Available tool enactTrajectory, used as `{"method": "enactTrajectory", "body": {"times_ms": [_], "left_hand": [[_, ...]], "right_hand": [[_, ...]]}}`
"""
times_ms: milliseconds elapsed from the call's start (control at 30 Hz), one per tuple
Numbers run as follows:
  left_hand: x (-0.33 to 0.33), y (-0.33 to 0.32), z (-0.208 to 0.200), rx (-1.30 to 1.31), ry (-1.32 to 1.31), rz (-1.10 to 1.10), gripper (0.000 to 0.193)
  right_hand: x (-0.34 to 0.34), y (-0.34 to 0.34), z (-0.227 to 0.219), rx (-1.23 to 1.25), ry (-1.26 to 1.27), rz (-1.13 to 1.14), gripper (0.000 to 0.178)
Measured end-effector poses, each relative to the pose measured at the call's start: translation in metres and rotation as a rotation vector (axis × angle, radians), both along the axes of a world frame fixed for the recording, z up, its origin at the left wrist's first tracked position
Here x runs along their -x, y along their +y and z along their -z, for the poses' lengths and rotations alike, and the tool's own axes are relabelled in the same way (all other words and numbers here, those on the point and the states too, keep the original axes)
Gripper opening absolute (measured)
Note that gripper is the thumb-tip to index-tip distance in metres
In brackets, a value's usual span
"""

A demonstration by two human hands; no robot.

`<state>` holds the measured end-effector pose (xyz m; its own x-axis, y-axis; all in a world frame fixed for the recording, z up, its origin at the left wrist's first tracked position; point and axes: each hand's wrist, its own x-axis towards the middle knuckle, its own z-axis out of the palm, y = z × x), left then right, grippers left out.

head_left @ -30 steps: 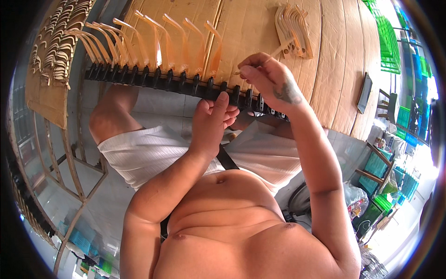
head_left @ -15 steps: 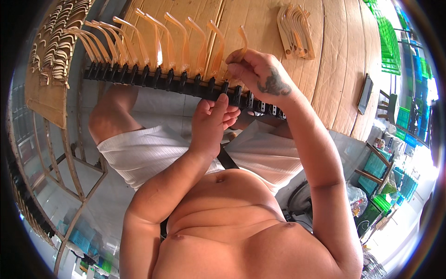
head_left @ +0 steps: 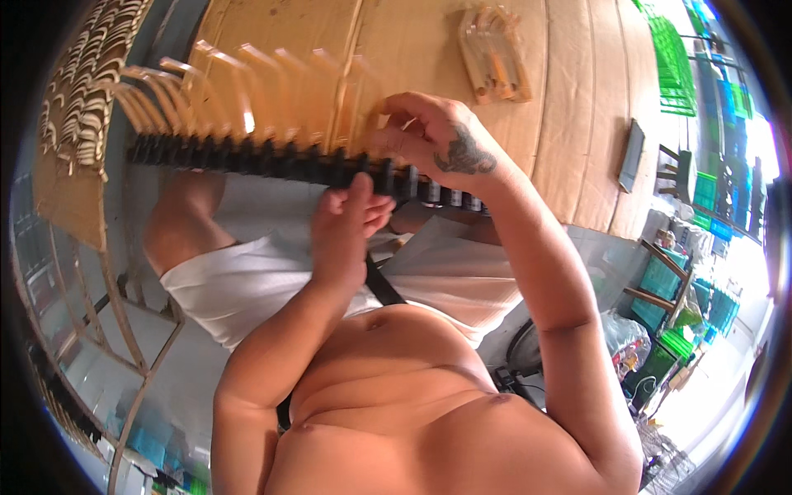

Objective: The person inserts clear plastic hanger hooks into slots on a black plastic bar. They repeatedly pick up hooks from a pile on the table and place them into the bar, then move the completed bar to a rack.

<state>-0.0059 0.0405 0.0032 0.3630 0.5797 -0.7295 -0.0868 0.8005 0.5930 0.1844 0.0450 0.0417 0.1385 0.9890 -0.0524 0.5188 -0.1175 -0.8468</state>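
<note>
Amber, translucent eyeglass temples (head_left: 244, 99) stand in a row, their lower ends in the clips of a long black clip rack (head_left: 272, 157) along the table's near edge. My right hand (head_left: 450, 140) is at the right part of this row, thumb and fingers closed around the base of a blurred temple (head_left: 363, 99). Below the rack, my left hand (head_left: 345, 223) has its thumb raised against a clip and its fingers curled under. Clips farther right, by my right wrist, hold no temples. Motion blur hides the exact fingertip contact.
The wooden table (head_left: 569, 107) carries a bundle of loose temples (head_left: 495, 62) and a dark flat object (head_left: 632, 157) at its right edge. At left, a board (head_left: 74, 202) bears many curved pale pieces. Green crates (head_left: 670, 58) stand at far right.
The rack with its temples has shifted left and slightly down in view, as the whole view moved. Both hands shifted left with it; the temple at my right hand leans farther left.
</note>
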Motion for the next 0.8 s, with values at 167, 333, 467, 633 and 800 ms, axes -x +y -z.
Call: {"method": "enactTrajectory", "body": {"times_ms": [167,333,467,633,800], "left_hand": [[0.009,0.013,-0.006,-0.008,0.014,-0.080,0.041],[0.010,0.013,-0.005,0.030,-0.018,-0.088,0.042],[0.005,0.008,-0.011,0.065,-0.059,-0.095,0.044],[-0.002,0.005,-0.016,0.092,-0.058,-0.062,0.044],[-0.001,0.005,-0.009,0.007,0.010,-0.044,0.039]], "right_hand": [[-0.066,-0.015,0.001,-0.112,-0.556,0.402,0.028],[-0.079,0.002,-0.005,0.257,-0.828,0.501,0.049],[-0.084,0.009,-0.001,0.237,-0.848,0.427,0.052],[-0.082,0.009,0.001,0.191,-0.780,0.446,0.043],[-0.071,0.007,-0.006,0.111,-0.800,0.373,0.037]]}}
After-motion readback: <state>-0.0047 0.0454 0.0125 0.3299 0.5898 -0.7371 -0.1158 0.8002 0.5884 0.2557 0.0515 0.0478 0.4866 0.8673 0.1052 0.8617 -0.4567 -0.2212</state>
